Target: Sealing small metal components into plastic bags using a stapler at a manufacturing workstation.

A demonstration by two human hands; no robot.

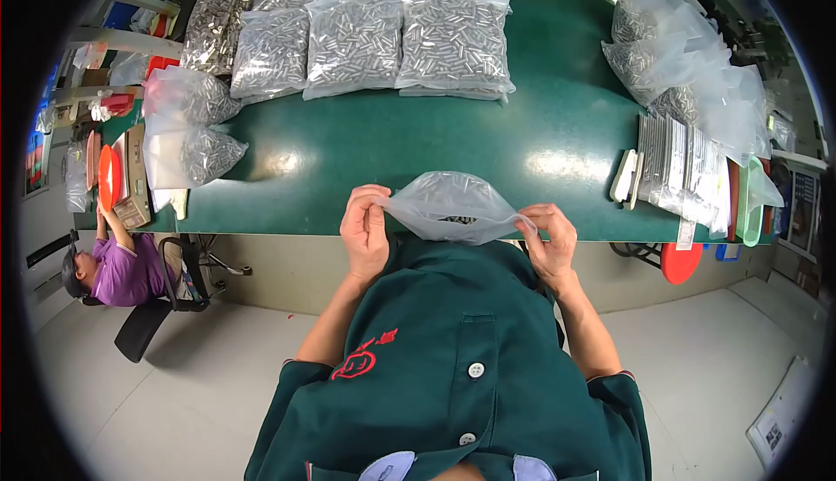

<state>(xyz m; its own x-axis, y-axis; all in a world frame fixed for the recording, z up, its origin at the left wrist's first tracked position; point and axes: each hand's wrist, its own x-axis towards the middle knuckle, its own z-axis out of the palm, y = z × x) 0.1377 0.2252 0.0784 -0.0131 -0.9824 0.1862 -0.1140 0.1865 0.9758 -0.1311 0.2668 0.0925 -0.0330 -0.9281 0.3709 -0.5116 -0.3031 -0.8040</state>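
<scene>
I hold a clear plastic bag (pixel 453 205) of small silvery metal parts in front of my chest, at the near edge of the green table (pixel 557 133). My left hand (pixel 366 228) pinches the bag's left top corner. My right hand (pixel 550 237) pinches its right top corner. The bag's mouth is stretched between them, and the parts lie in its lower portion.
Several filled bags of metal parts (pixel 409 41) lie in rows at the table's far side, more bags (pixel 187 124) at the left and a heap (pixel 688 63) at the right. A stack of flat packs (pixel 684 168) sits by the right edge. A seated person (pixel 117 268) works at lower left.
</scene>
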